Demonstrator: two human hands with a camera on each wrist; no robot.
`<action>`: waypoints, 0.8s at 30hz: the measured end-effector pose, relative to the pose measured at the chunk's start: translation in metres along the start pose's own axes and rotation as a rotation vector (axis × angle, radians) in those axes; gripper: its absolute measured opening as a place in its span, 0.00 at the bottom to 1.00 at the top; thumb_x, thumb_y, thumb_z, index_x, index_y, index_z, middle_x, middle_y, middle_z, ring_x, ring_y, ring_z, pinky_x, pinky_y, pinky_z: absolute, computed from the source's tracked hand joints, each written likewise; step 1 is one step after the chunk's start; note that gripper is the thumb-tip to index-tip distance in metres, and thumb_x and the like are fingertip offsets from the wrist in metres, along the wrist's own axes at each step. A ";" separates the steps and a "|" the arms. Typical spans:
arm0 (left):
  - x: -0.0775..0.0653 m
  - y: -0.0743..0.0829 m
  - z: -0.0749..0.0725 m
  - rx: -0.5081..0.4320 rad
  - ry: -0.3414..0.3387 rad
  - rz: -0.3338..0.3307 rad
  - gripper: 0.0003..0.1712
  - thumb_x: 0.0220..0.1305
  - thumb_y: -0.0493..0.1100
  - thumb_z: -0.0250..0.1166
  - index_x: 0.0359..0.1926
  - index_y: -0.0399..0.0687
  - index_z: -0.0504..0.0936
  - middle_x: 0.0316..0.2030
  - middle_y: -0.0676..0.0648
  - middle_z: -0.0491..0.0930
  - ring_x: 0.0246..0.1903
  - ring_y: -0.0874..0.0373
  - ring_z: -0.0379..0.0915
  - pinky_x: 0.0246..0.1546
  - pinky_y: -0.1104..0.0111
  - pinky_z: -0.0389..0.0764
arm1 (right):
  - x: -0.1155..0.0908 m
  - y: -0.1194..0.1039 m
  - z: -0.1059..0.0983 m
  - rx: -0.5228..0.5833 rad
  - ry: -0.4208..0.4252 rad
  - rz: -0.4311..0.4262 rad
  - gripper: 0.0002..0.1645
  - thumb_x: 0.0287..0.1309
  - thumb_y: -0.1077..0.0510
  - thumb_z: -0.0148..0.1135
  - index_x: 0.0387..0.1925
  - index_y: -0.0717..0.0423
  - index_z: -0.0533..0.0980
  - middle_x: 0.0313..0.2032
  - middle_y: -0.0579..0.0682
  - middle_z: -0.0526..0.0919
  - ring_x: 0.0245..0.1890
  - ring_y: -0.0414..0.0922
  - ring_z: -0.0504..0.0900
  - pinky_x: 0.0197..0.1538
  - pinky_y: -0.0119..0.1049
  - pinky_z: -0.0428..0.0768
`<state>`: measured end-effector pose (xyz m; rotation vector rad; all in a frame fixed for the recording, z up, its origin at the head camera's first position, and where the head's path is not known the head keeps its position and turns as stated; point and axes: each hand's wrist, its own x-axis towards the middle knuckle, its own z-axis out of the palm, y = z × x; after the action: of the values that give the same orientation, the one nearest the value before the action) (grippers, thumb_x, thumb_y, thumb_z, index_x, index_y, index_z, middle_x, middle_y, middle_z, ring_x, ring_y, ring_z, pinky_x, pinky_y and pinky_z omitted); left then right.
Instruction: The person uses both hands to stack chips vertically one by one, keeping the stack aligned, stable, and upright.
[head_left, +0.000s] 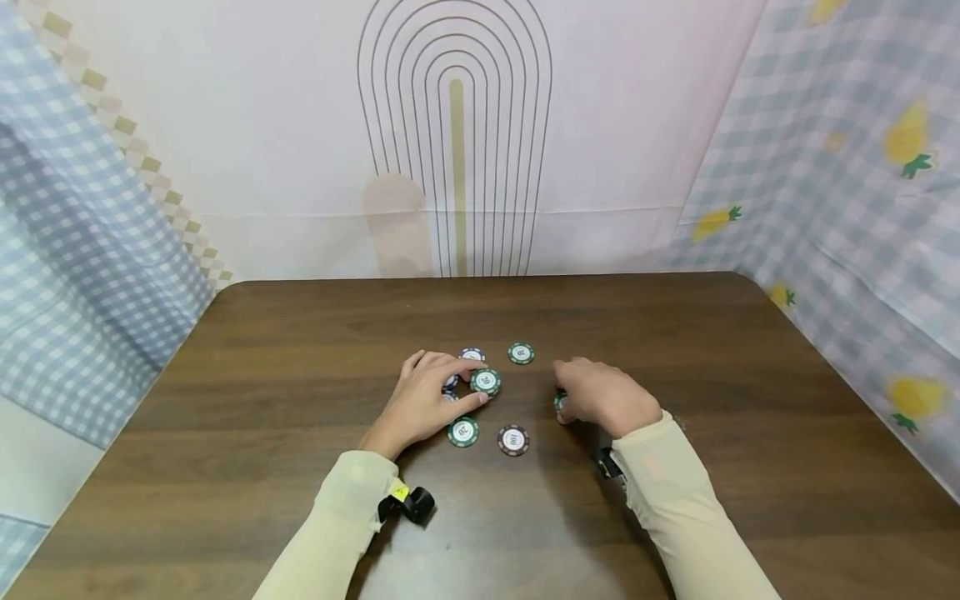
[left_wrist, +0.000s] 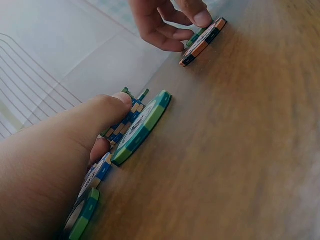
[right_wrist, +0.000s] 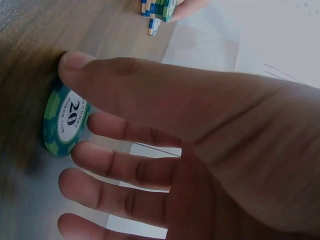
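My left hand [head_left: 423, 400] grips a short stack of poker chips [left_wrist: 122, 121] between thumb and fingers. Topping that stack is a green chip [head_left: 485, 382]; blue chips show below it in the left wrist view. Over to the right, my right hand [head_left: 606, 396] has its thumb and fingers about the edge of a green poker chip marked 20 [right_wrist: 67, 117], close to the tabletop. Its thumb and index finger pinch the chip, while the other fingers are loosely bent beside it. Blue chips [head_left: 450, 382] lie partly hidden by the left hand.
Loose chips lie around the hands: a green one [head_left: 521, 353] behind, a blue one [head_left: 472, 354] past the left fingers, another green one [head_left: 462, 432] and a dark one [head_left: 513, 440] nearer me. The brown wooden table [head_left: 225, 500] meets a hanging cloth [head_left: 300, 167] at its back edge.
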<state>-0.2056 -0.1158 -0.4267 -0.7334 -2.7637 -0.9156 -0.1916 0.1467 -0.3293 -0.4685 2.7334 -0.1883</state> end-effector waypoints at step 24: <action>0.000 0.000 0.001 0.002 -0.012 -0.010 0.26 0.67 0.60 0.72 0.64 0.66 0.84 0.45 0.60 0.82 0.60 0.55 0.72 0.78 0.43 0.48 | 0.061 0.054 0.045 -0.028 -0.058 0.010 0.38 0.53 0.50 0.75 0.61 0.63 0.74 0.52 0.58 0.80 0.45 0.51 0.79 0.47 0.48 0.80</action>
<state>-0.2059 -0.1149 -0.4272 -0.7276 -2.7808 -0.9133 -0.2450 0.1733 -0.4009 -0.4606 2.6843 -0.1317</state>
